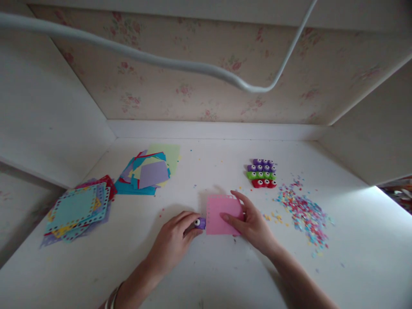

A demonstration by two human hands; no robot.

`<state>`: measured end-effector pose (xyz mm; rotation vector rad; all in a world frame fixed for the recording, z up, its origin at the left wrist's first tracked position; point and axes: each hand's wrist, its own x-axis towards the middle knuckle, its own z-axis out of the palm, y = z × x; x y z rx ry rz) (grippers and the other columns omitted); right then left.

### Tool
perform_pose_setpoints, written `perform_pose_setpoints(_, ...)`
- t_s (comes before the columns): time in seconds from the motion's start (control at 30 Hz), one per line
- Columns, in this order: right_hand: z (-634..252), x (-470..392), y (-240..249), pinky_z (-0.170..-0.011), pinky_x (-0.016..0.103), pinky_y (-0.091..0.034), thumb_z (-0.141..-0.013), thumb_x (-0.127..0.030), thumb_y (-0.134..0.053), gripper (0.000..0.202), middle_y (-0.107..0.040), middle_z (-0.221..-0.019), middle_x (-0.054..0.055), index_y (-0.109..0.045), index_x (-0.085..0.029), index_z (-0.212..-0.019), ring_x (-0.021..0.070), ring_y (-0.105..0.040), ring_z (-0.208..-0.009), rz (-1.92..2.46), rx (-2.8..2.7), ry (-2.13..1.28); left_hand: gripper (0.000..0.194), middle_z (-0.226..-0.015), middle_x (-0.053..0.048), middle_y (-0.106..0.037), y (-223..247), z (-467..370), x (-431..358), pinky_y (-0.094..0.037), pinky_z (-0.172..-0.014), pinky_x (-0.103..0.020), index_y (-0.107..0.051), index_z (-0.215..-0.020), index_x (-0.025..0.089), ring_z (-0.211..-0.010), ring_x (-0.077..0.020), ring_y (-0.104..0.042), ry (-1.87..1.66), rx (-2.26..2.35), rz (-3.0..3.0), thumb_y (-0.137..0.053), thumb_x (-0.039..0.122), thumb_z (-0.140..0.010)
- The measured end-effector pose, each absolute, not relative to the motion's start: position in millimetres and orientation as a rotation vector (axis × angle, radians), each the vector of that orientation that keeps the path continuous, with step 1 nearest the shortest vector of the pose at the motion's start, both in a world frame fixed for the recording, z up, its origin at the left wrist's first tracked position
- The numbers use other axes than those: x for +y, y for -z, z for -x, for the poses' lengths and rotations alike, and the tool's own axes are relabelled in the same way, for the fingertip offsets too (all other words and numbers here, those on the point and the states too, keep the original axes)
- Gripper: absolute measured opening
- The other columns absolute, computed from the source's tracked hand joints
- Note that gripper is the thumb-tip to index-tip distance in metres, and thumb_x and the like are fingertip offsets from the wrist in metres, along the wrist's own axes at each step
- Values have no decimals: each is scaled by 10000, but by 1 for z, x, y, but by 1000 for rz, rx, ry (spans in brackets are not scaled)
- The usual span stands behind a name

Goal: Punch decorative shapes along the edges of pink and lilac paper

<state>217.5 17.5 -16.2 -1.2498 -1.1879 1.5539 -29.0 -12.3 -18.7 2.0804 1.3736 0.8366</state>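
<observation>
A pink paper square lies in front of me, with small punched holes along its left edge and some at its top right. My right hand holds the paper at its right side, thumb on top and fingers at the far edge. My left hand grips a small purple punch with a round white eye, between thumb and fingers. The punch is at the paper's left edge, near the lower corner. Whether its jaws are round the paper is too small to tell.
Plain coloured papers are heaped at the back left, punched papers at the far left. Rows of purple, green and red punches stand at the back right, beside scattered confetti. A white cable crosses above.
</observation>
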Motion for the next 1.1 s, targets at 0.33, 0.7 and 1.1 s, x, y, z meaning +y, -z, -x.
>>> perform_pose_setpoints(0.33, -222, 15, 23, -594, 318, -607, -782, -424, -791, 783, -698, -1005, 31, -380, -301, -1437, 162, -673, -674, 1299, -1298, -1473, 216, -1037, -43, -716, 12, 26, -12, -578, -832, -300, -677, -1149, 239, -930, -184, -687, -822, 1332, -2168, -634, 255, -938)
perform_pose_setpoints(0.7, -222, 13, 20, -574, 317, -616, -783, -417, -787, 706, -687, -956, 16, -451, -324, -1397, 168, -664, -676, 1338, -1344, -1402, 225, -1063, -56, -710, 20, 26, -13, -586, -838, -337, -689, -1156, 232, -915, -190, -688, -781, 1346, -2311, -633, 260, -940)
perform_pose_setpoints(1.1, -223, 12, 26, -529, 302, -601, -793, -426, -774, 669, -684, -942, 12, -464, -327, -1377, 152, -647, -604, 1378, -1368, -1389, 232, -1057, -49, -708, 16, 27, -13, -582, -829, -324, -674, -1162, 233, -916, -192, -685, -776, 1381, -2239, -642, 265, -935)
